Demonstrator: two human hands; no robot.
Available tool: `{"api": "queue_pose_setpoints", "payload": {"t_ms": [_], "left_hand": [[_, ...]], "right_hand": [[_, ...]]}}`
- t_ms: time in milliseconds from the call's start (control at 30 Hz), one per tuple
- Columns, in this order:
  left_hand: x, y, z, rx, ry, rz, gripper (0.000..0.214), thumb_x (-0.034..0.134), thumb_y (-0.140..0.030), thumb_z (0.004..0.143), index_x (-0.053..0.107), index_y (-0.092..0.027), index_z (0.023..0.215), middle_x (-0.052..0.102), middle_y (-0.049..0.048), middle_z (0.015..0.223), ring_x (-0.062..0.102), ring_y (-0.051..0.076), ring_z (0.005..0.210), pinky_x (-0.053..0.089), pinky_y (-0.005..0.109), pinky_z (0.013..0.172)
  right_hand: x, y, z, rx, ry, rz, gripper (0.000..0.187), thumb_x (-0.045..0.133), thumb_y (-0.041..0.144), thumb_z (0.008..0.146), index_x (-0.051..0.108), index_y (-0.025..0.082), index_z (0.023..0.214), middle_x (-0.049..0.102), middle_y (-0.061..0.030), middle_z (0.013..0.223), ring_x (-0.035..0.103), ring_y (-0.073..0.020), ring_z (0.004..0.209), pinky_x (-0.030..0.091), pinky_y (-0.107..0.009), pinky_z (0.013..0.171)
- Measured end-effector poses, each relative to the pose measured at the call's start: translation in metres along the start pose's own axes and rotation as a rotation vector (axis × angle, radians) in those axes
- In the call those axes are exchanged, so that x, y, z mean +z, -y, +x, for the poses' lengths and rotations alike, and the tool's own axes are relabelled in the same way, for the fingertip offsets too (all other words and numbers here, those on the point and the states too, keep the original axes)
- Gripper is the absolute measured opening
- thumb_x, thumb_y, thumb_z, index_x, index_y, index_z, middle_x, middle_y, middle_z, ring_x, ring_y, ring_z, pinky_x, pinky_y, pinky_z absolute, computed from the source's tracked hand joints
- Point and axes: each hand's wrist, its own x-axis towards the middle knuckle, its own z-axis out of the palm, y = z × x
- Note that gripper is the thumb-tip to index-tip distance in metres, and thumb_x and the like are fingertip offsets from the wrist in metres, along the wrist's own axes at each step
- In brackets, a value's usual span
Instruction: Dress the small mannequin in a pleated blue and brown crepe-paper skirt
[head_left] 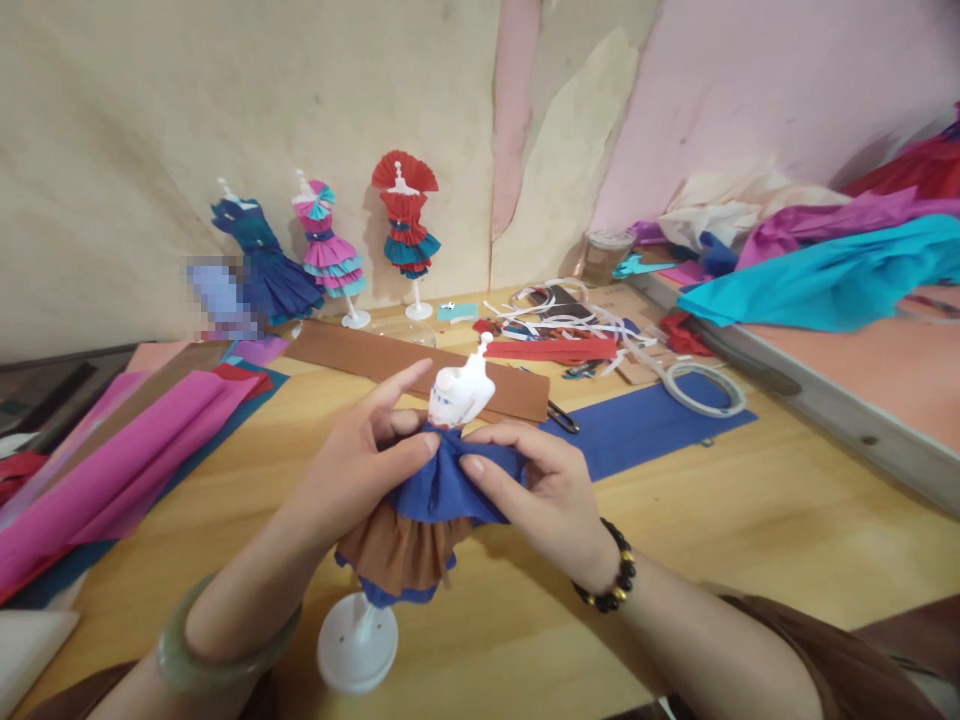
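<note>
A white mannequin point(474, 388) is held tilted, wrapped in a gathered blue layer point(439, 486) above a brown, blue-edged ruffle point(401, 555).

The white dress form point(468, 388) carries ruffles point(411, 552) in blue, brown, then blue. Around it: a black-and-gold bracelet point(625, 570) at four o'clock, pale green bangle point(177, 655) at eight, magenta sheet point(120, 480) at nine, pink-and-turquoise tiered dress point(333, 255) at eleven, red-and-teal dress point(406, 222) at twelve, turquoise sheet point(817, 278) at two.
</note>
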Motion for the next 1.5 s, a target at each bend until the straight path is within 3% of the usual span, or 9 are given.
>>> {"api": "queue_pose_setpoints", "payload": {"t_ms": [100, 233, 400, 533, 900, 1167, 1333, 1500], "left_hand": [[0.0015, -0.0033, -0.0019, -0.007, 0.008, 0.030, 0.091, 0.078, -0.036, 0.073, 0.037, -0.019, 0.152, 0.075, 0.0046, 0.084, 0.067, 0.019, 0.072, 0.048, 0.024, 0.060], [0.0004, -0.0019, -0.0026, 0.013, 0.054, 0.035, 0.092, 0.077, -0.038, 0.076, 0.032, -0.020, 0.155, 0.077, 0.0065, 0.087, 0.069, 0.020, 0.075, 0.050, 0.025, 0.063], [-0.0006, 0.0026, -0.0011, 0.032, 0.069, 0.029, 0.095, 0.078, -0.037, 0.075, 0.030, -0.022, 0.155, 0.078, 0.0076, 0.093, 0.070, 0.021, 0.075, 0.053, 0.027, 0.066], [0.0005, 0.0013, -0.0008, 0.026, 0.049, 0.043, 0.093, 0.077, -0.034, 0.075, 0.031, -0.021, 0.155, 0.077, 0.0055, 0.087, 0.067, 0.018, 0.068, 0.049, 0.024, 0.060], [0.0059, -0.0032, -0.0035, -0.018, 0.012, 0.053, 0.094, 0.076, -0.033, 0.072, 0.032, -0.018, 0.154, 0.075, 0.0056, 0.087, 0.068, 0.020, 0.073, 0.048, 0.025, 0.060], [0.0046, -0.0047, -0.0045, -0.016, -0.017, 0.064, 0.093, 0.078, -0.032, 0.070, 0.036, -0.020, 0.152, 0.077, 0.0086, 0.096, 0.070, 0.023, 0.079, 0.051, 0.028, 0.064], [0.0052, -0.0056, -0.0041, -0.017, -0.017, 0.065, 0.092, 0.077, -0.033, 0.070, 0.037, -0.019, 0.152, 0.078, 0.0094, 0.100, 0.071, 0.024, 0.082, 0.053, 0.029, 0.068], [0.0068, -0.0034, -0.0034, 0.001, -0.018, 0.078, 0.089, 0.076, -0.033, 0.072, 0.038, -0.018, 0.151, 0.077, 0.0102, 0.105, 0.072, 0.023, 0.085, 0.055, 0.030, 0.072]], "right_hand": [[0.0008, -0.0024, 0.0003, 0.121, -0.001, 0.081, 0.005, 0.075, 0.024, 0.080, 0.076, 0.023, 0.084, 0.080, -0.0005, 0.085, 0.075, -0.0169, 0.077, 0.059, -0.027, 0.076], [0.0022, -0.0063, -0.0005, 0.242, -0.021, 0.104, 0.006, 0.075, 0.029, 0.079, 0.075, 0.022, 0.079, 0.079, -0.0006, 0.080, 0.073, -0.0171, 0.071, 0.058, -0.027, 0.068], [0.0025, -0.0081, -0.0012, 0.263, -0.014, 0.109, 0.007, 0.075, 0.030, 0.078, 0.075, 0.022, 0.078, 0.079, -0.0008, 0.080, 0.072, -0.0176, 0.072, 0.058, -0.029, 0.069], [0.0017, -0.0086, -0.0016, 0.287, -0.001, 0.135, 0.008, 0.075, 0.031, 0.079, 0.075, 0.022, 0.079, 0.078, -0.0007, 0.080, 0.071, -0.0170, 0.072, 0.057, -0.028, 0.069], [0.0013, -0.0090, -0.0004, 0.400, 0.071, 0.378, 0.010, 0.078, 0.033, 0.077, 0.079, 0.024, 0.081, 0.080, -0.0019, 0.086, 0.072, -0.0172, 0.077, 0.059, -0.032, 0.077], [0.0015, -0.0087, 0.0005, 0.504, 0.132, 0.475, 0.033, 0.084, 0.047, 0.069, 0.071, 0.021, 0.084, 0.076, -0.0020, 0.085, 0.069, -0.0153, 0.072, 0.058, -0.028, 0.068], [0.0036, -0.0074, 0.0009, 0.428, 0.180, 0.350, 0.039, 0.086, 0.040, 0.066, 0.059, 0.022, 0.087, 0.072, -0.0020, 0.089, 0.066, -0.0162, 0.078, 0.055, -0.029, 0.070], [0.0092, -0.0056, -0.0038, 0.408, 0.145, 0.202, 0.044, 0.086, 0.036, 0.063, 0.055, 0.022, 0.090, 0.071, -0.0042, 0.098, 0.064, -0.0180, 0.084, 0.053, -0.031, 0.074]]}}
